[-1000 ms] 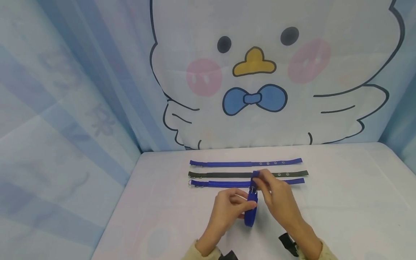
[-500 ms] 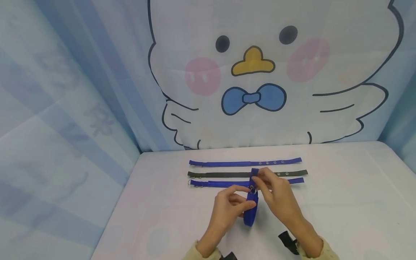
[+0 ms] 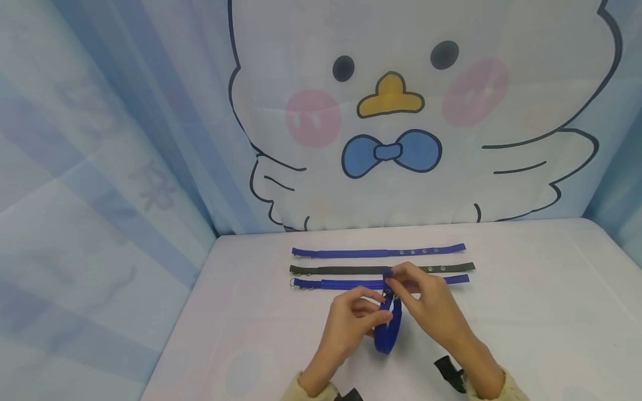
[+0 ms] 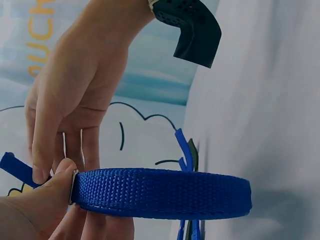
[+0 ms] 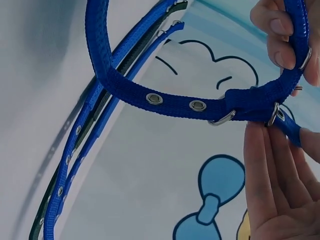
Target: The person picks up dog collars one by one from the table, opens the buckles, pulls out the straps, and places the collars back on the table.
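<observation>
Both hands hold a blue webbing collar [image 3: 385, 344] bent into a loop above the table. My left hand [image 3: 348, 320] grips it at the left side, thumb on the band by the metal hardware. With thumb and fingers, my right hand [image 3: 426, 301] pinches the strap's free end [image 5: 290, 128] at the top of the loop. In the right wrist view, the end comes out past a metal buckle [image 5: 273, 114], beside a D-ring [image 5: 223, 118]. Metal eyelets [image 5: 154, 98] show along the band. Part of the buckle is hidden by the collar's fold.
Behind the hands, three straps lie flat across the white table [image 3: 251, 334]: a blue collar [image 3: 351, 253] farthest back, a dark green collar [image 3: 346, 270], and another blue collar [image 3: 346, 284] nearest. A curtain with a cartoon bird [image 3: 391, 189] hangs at the table's back edge.
The loop has turned and now shows its opening, where before it looked narrow. The strap's free end stands less high above the right fingers. Both hands keep hold; the straps behind have not moved.
</observation>
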Tool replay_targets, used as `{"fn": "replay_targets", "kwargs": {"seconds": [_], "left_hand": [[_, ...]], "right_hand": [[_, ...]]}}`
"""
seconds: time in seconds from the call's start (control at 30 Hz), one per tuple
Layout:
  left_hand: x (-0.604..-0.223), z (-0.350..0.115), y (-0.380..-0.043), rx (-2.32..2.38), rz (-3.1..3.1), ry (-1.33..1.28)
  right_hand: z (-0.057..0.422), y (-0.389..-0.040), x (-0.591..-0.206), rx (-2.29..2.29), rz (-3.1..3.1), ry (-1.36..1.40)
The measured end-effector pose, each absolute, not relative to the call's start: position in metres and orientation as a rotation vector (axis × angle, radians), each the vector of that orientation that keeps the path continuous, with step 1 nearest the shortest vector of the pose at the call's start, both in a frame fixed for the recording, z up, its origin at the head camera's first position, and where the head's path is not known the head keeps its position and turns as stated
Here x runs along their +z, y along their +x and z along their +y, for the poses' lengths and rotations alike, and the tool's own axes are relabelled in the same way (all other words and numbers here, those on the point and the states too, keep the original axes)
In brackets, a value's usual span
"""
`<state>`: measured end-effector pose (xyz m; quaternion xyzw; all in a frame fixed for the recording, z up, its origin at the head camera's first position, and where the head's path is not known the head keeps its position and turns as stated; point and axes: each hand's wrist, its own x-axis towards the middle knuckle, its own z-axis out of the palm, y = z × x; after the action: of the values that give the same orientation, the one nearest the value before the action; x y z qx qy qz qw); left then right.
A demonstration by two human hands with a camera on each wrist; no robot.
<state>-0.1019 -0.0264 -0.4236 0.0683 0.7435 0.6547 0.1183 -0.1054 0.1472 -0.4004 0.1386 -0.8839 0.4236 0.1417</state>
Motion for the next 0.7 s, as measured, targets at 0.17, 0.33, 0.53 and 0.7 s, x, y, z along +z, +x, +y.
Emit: {"fn": "replay_targets", "kwargs": {"seconds": [0.17, 0.33, 0.53, 0.7], "left_hand": [[-0.423, -0.031, -0.103, 1.901, 2.172, 0.21], [-0.422, -0.036, -0.104, 1.937, 2.142, 0.194], [-0.422, -0.041, -0.105, 1.989, 2.079, 0.198], [-0.425, -0.044, -0.106, 2.013, 2.034, 0.215]], "right_hand": [[0.151, -0.104, -0.399, 1.212, -2.609, 0.46], [0.158, -0.103, -0.4, 1.163, -2.623, 0.519], [0.17, -0.104, -0.408, 1.157, -2.707, 0.562], [0.176, -0.106, -0.414, 1.14, -2.807, 0.656]]}}
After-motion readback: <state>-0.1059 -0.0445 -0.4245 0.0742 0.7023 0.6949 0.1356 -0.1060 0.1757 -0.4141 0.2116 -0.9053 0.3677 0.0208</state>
